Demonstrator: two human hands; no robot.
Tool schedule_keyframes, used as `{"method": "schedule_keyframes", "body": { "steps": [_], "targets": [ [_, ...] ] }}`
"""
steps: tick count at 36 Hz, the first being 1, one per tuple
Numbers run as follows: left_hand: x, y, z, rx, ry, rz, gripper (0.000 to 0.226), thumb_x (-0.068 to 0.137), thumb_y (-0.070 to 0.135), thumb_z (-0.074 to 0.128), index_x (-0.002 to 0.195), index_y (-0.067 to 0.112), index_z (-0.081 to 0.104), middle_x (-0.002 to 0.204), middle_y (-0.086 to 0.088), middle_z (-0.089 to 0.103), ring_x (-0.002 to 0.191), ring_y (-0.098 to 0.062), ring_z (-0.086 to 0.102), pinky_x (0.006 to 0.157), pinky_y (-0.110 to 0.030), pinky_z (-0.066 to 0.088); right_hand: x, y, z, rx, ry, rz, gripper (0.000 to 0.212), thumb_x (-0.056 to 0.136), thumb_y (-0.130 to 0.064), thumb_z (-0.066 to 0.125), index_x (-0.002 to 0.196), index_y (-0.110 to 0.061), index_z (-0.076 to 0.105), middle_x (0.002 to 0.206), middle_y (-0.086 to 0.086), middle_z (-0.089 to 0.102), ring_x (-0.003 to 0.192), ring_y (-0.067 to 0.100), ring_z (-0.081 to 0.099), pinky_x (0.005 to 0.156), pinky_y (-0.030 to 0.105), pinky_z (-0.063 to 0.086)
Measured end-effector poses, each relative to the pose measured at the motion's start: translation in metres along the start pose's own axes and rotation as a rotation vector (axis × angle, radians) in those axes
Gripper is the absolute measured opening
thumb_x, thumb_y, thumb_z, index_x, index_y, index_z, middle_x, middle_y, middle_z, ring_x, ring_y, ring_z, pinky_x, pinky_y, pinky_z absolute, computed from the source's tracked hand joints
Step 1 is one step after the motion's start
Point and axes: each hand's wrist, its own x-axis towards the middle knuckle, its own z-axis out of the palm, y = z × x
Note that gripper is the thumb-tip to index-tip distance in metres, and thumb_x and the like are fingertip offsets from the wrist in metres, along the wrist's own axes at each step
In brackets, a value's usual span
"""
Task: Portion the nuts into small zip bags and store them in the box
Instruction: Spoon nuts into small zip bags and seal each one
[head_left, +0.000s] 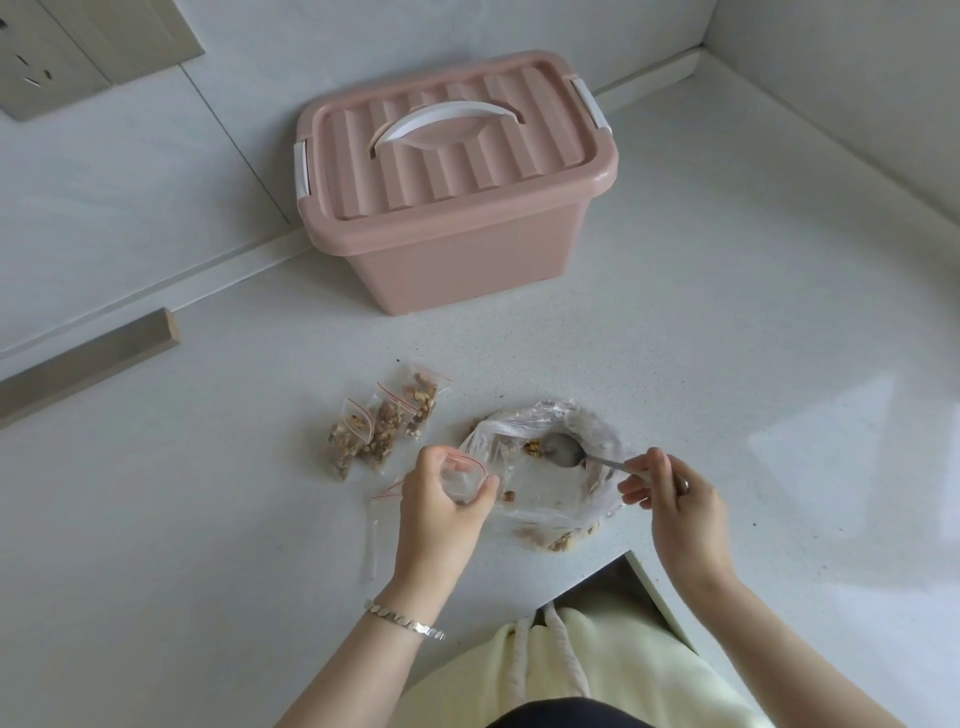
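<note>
holding a small empty zip bag (464, 475) with its mouth propped open, the left hand (441, 499) has its fingers curled round the top of the thin film. the right hand (670, 499) is pinched on the handle of a metal spoon (563, 451), whose bowl sits empty inside a big loose plastic bag (540, 467) of nuts (532, 447) lying near the worktop (727, 312) edge.

three filled bags (384, 426) lie together just left of the big bag; spare flat bags (387, 491) lie under the left hand. the pink box (452, 208) stands at the far side, lid shut.

assessment: the small bag is light, limp and slippery, and collapses unless held by its seal strip on both sides. the nuts are hard, brittle, loose pieces that roll off a level spoon. filled bags are best lifted by the sealed top. the box looks stiff and light, and its white handle (447, 122) is the natural hold.
</note>
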Motion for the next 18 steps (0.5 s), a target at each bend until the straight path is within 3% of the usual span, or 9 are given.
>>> {"method": "schedule_keyframes", "body": {
  "steps": [6,9,11,18],
  "targets": [
    [-0.001,-0.001,-0.001,-0.009,0.020,-0.015,0.029,0.076,0.018,0.074,0.083,0.030,0.048,0.092,0.008,0.060,0.099,-0.014,0.056,0.079,-0.017,0.042,-0.008,-0.003,0.006,0.001,0.025,-0.002,0.035,0.097,-0.030,0.037,0.073,-0.020,0.062,0.063,0.001,0.065,0.056,0.004,0.059,0.058,0.019,0.046],
    [-0.001,-0.002,-0.001,0.005,0.018,-0.026,0.028,0.075,0.020,0.073,0.084,0.031,0.049,0.092,0.011,0.059,0.099,-0.017,0.056,0.085,-0.032,0.047,-0.008,-0.003,0.004,0.026,0.070,0.029,0.034,0.098,-0.029,0.035,0.074,-0.023,0.059,0.066,0.003,0.065,0.058,0.002,0.059,0.060,0.021,0.044],
    [0.000,-0.003,-0.001,0.009,0.017,-0.032,0.028,0.075,0.020,0.074,0.085,0.030,0.049,0.092,0.010,0.059,0.100,-0.017,0.055,0.087,-0.035,0.047,-0.006,-0.002,0.002,0.035,0.080,0.027,0.034,0.098,-0.027,0.035,0.074,-0.026,0.058,0.068,0.002,0.066,0.061,0.001,0.059,0.062,0.021,0.044],
    [0.001,-0.002,-0.001,0.013,0.014,-0.048,0.028,0.076,0.021,0.073,0.086,0.028,0.049,0.093,0.010,0.059,0.102,-0.016,0.054,0.086,-0.029,0.045,0.003,0.011,0.018,0.083,-0.114,0.045,0.028,0.097,-0.021,0.041,0.083,-0.028,0.064,0.078,0.000,0.069,0.071,0.006,0.064,0.067,0.015,0.050]
  ]
}}
